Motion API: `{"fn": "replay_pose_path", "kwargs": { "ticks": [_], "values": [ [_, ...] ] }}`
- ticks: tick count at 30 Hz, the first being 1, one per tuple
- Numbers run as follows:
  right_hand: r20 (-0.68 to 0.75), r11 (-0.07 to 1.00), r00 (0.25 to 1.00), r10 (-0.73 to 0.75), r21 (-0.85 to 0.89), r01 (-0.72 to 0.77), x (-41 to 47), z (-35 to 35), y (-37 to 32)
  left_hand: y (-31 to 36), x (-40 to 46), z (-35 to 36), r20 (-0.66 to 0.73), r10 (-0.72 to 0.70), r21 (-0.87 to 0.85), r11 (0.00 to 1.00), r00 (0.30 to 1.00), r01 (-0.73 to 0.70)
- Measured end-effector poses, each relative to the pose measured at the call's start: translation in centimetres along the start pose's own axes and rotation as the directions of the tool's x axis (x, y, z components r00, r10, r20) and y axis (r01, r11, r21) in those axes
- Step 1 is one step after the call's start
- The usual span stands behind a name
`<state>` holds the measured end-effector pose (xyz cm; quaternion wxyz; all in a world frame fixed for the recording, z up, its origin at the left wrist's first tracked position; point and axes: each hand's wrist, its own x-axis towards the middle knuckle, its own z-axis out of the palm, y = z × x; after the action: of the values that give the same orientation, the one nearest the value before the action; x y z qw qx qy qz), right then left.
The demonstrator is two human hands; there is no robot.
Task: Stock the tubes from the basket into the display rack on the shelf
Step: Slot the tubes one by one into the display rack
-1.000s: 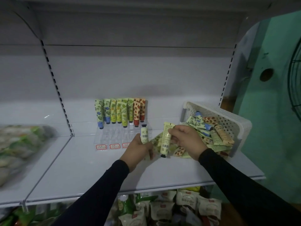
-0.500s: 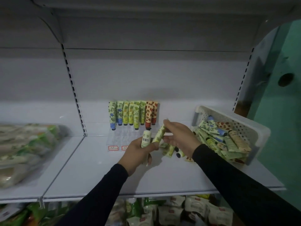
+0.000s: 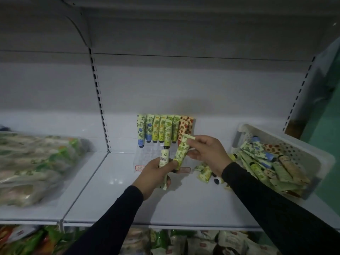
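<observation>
Left hand wraps pale barcode-printed tube, cap up, parked as spare. Right hand pinches green leaf-print tube by crimped end, cap down, likely angling toward clear plastic display rack. White perforated basket at right holds remaining tubes.

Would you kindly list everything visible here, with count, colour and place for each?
Tubes standing in the clear display rack: about eight, six green-patterned, two orange-patterned, back of the white shelf.
White perforated plastic basket: one, right side of the shelf, tilted, full of patterned tubes.
Loose tubes: a few, green, on the shelf beside the basket.
Clear bagged goods: pile, greenish, left shelf bay.
Packets: several, pale, on the shelf below.
Left hand: holds a pale tube with a barcode.
Right hand: pinches a green-patterned tube.
</observation>
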<state>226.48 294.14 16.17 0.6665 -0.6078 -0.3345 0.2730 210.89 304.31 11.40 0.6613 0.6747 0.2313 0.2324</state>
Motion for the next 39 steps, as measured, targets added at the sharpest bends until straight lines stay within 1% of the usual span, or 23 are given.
{"fn": "replay_pose_path", "kwargs": {
  "ticks": [3, 6, 9, 12, 14, 18, 21, 23, 27, 31, 35, 39],
  "values": [
    [-0.032, 0.999, 0.999, -0.041, -0.016, 0.041, 0.9, 0.4, -0.8, -0.1, 0.4, -1.2, -0.142, 0.069, 0.054, 0.997, 0.987, -0.061],
    [-0.084, 0.989, 0.991, -0.102, -0.114, 0.092, 2.0, 0.9, -1.5, -0.6, 1.0, -3.4, -0.308, 0.167, 0.154, 0.98, 0.937, -0.124],
    [-0.126, 0.96, 0.973, -0.193, -0.231, 0.16, 3.2, 1.2, -2.0, -0.9, 1.0, -5.4, -0.432, 0.241, 0.28, 0.952, 0.869, -0.125],
    [-0.153, 0.9, 0.945, -0.29, -0.379, 0.215, 4.4, 1.3, -2.6, -1.0, 1.0, -6.5, -0.518, 0.281, 0.361, 0.928, 0.808, -0.091],
    [-0.153, 0.838, 0.921, -0.359, -0.487, 0.246, 5.0, 1.5, -3.2, -0.8, 1.1, -6.7, -0.523, 0.3, 0.399, 0.913, 0.798, -0.082],
    [-0.152, 0.737, 0.883, -0.445, -0.622, 0.264, 6.4, 1.7, -4.3, 1.1, 2.2, -6.1, -0.451, 0.349, 0.458, 0.88, 0.821, -0.123],
    [-0.146, 0.69, 0.861, -0.487, -0.669, 0.277, 7.6, 2.0, -4.5, 2.9, 3.7, -5.4, -0.387, 0.374, 0.5, 0.853, 0.843, -0.149],
    [-0.127, 0.662, 0.853, -0.506, -0.692, 0.289, 8.1, 2.3, -4.1, 3.5, 4.6, -5.1, -0.371, 0.378, 0.505, 0.849, 0.848, -0.157],
    [-0.083, 0.56, 0.823, -0.561, -0.771, 0.303, 8.3, 2.9, -2.8, 3.2, 5.3, -5.0, -0.366, 0.379, 0.503, 0.849, 0.85, -0.162],
    [-0.062, 0.552, 0.832, -0.552, -0.775, 0.308, 8.3, 3.3, -1.8, 1.9, 5.2, -5.3, -0.386, 0.355, 0.478, 0.866, 0.851, -0.144],
    [-0.034, 0.495, 0.837, -0.546, -0.82, 0.289, 8.4, 3.5, -1.0, 1.2, 4.9, -5.7, -0.397, 0.336, 0.483, 0.868, 0.854, -0.116],
    [-0.024, 0.518, 0.863, -0.504, -0.809, 0.28, 8.9, 3.5, -1.4, 0.6, 4.5, -6.5, -0.433, 0.327, 0.493, 0.866, 0.84, -0.083]
  ]
}}
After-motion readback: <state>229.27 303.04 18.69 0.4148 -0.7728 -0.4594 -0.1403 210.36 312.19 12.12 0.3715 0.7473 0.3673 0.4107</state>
